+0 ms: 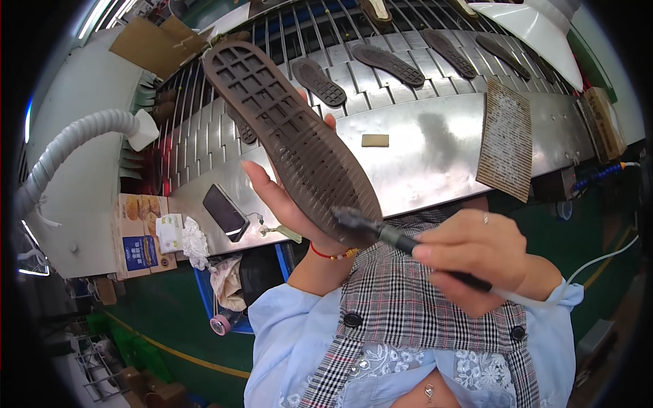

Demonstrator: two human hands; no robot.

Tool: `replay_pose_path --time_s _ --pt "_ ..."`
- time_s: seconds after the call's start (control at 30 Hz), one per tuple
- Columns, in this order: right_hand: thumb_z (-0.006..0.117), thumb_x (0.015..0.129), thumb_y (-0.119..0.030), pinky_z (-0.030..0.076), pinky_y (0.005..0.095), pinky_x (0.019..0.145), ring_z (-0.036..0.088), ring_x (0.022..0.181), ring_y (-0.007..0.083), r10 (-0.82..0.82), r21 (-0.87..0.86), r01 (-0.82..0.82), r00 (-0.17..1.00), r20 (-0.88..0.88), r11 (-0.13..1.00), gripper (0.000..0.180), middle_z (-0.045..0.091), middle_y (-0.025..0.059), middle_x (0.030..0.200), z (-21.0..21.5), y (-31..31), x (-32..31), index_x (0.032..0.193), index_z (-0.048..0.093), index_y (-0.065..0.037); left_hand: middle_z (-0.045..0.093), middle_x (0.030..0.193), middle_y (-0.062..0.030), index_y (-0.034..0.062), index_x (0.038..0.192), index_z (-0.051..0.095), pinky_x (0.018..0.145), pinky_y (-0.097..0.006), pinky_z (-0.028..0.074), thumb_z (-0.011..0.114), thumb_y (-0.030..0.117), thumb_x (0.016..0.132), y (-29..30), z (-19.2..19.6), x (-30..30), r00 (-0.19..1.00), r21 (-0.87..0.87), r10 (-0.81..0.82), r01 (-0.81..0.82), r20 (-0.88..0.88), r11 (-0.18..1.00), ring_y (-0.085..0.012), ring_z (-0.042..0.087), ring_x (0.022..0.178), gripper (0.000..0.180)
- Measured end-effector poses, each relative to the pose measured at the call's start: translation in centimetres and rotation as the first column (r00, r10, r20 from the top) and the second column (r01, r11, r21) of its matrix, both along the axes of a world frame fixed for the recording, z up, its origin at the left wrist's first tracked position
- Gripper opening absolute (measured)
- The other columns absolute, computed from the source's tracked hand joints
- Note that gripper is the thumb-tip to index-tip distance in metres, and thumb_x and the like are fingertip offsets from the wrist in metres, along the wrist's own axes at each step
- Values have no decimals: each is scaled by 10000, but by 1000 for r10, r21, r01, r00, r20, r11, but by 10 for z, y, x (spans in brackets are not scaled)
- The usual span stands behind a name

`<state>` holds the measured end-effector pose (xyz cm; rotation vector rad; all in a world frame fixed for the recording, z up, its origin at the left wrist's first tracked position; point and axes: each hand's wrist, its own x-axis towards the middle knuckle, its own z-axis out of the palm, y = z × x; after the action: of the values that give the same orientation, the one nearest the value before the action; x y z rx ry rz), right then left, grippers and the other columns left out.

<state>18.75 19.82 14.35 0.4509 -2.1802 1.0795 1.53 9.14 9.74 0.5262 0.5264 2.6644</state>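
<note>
A dark brown shoe sole (272,112) is held up at a slant by my left hand (282,204), its hollow grid heel at the far end. The thumb shows at the sole's left edge and fingertips at its right edge. My right hand (483,251) is closed around a black-handled brush (408,243) with a pale tube running from its rear end. The brush's bristles, somewhat blurred, touch the sole's surface near its closer, rounded end.
Several similar soles (388,64) lie on a slatted metal conveyor (360,95) beyond the metal table (415,177). The table bears a ridged cardboard piece (505,139), a small tan block (375,140) and a phone (226,212). A white flexible duct (81,139) arches at left.
</note>
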Motion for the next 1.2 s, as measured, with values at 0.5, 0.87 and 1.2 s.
replay_pose_path --time_s 0.5,0.87,1.2 --pt "690 704 -16 525 304 548 664 687 264 344 -81 -335 921 180 939 240 677 196 913 6 14 -7 941 721 -5 620 1176 -191 -34 1250 548 995 -394 491 319 548 980 -10 -1 -8 778 33 -449 485 440 874 -315 619 1067 682" --pt "661 784 -107 523 318 539 668 640 252 109 1 -111 974 199 994 136 700 186 850 14 43 -16 876 752 -61 554 1262 -261 -59 1339 455 987 -503 470 319 566 975 -20 3 -10 532 177 -683 709 501 682 -375 586 1126 737" --pt "679 797 -175 518 315 562 661 652 240 130 44 -145 961 244 988 114 704 169 857 26 63 -13 836 749 -94 414 1403 -305 -40 1419 363 1035 -573 399 297 590 963 -28 -1 -11 386 369 -804 740 452 563 -456 487 1237 781"
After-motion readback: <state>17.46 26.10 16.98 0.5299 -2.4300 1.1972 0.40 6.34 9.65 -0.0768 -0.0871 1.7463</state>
